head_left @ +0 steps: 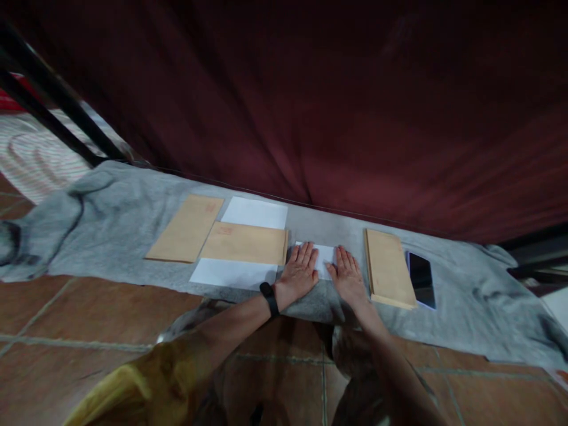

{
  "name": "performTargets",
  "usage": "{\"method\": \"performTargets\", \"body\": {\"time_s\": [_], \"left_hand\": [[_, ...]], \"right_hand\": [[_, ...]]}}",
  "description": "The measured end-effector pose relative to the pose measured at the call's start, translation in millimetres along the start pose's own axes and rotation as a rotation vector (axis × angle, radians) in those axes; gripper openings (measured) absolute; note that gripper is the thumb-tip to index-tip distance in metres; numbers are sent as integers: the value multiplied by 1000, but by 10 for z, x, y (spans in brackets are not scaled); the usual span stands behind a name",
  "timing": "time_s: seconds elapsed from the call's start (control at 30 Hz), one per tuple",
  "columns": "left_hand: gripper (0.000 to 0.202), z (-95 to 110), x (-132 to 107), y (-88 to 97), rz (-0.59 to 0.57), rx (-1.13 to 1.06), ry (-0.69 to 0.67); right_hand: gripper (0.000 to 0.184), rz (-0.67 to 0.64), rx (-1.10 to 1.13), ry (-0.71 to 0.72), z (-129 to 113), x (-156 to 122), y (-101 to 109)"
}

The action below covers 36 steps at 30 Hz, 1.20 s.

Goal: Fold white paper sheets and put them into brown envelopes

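Note:
Both of my hands lie flat on a small folded white paper (325, 253) on a grey cloth (115, 231) spread over the floor. My left hand (300, 271), with a black band on the wrist, presses the paper's left part, fingers stretched out. My right hand (348, 274) covers its right part, fingers also flat. The paper shows between and above the fingers. A brown envelope (247, 242) lies just left of my left hand, over a white sheet (231, 274).
A second brown envelope (186, 229) lies further left and another white sheet (255, 212) behind. A stack of brown envelopes (389, 266) and a dark phone (420, 278) lie to the right. A dark red curtain (337, 106) hangs behind. Brown floor tiles (89, 319) are in front.

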<state>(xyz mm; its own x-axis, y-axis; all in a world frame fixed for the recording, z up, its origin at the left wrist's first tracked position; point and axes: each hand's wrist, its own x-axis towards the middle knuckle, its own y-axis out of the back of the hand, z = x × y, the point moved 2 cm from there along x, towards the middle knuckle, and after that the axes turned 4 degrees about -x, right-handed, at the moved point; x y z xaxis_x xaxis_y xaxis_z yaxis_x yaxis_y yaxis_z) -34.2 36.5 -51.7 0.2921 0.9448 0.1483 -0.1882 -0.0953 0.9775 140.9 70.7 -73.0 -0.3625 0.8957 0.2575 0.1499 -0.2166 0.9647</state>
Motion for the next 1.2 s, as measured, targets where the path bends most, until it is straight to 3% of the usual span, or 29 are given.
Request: {"method": "performTargets", "body": {"time_s": [0.33, 0.57, 0.73, 0.93, 1.2], "left_hand": [[60, 49, 0, -34, -27, -24, 61], [61, 54, -3, -34, -13, -63, 61], [62, 68, -11, 6, -7, -92, 54], [59, 99, 11, 85, -63, -101, 39], [58, 127, 58, 134, -29, -8, -202]], "right_hand": [[40, 19, 185, -249, 69, 228, 182], [36, -34, 455, -409, 181, 298, 94], [33, 5, 588, -486, 253, 330, 18], [24, 9, 762, -444, 271, 334, -55], [13, 58, 679, -392, 308, 263, -6]]}}
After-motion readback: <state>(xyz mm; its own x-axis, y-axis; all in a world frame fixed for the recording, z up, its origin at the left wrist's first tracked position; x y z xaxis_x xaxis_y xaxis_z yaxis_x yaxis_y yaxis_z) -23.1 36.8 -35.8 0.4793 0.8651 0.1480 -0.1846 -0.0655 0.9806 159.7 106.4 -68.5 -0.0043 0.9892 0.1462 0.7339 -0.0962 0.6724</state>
